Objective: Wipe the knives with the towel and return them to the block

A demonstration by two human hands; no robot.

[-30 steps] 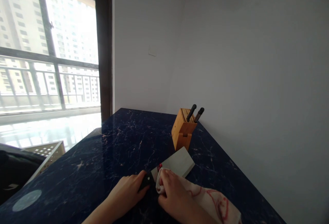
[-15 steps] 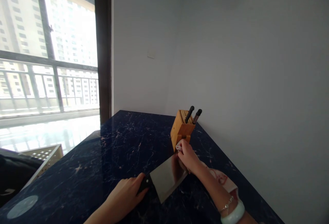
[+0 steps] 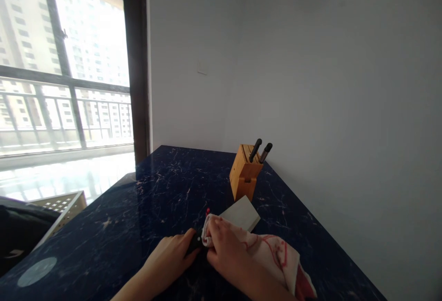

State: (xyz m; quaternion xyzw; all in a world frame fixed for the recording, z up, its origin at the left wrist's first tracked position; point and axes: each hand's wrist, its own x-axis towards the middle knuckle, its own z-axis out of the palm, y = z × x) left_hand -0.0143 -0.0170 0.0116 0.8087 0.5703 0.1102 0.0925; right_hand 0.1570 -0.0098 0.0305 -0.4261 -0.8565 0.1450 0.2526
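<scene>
Left hand (image 3: 169, 257) at 6 o'clock, closed round the black handle of the cleaver (image 3: 241, 213). The cleaver lies on the dark marbled surface (image 3: 155, 199), blade pointing to approx. 1 o'clock. Right hand (image 3: 224, 255) sits just beside the left, fingers curled on a white cloth (image 3: 272, 255) w/ red print, pressing it on the blade nr the handle; the cloth trails off to 4 o'clock. Wooden knife block (image 3: 244, 172) stands just past the blade tip, at 12 o'clock, w/ two black knife handles (image 3: 256, 150) sticking out. Window (image 3: 65, 61) at 10 o'clock.

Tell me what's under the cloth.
The cleaver blade; only its far end shows. The right hand presses the cloth over the rest; the left hand grips the handle.
</scene>
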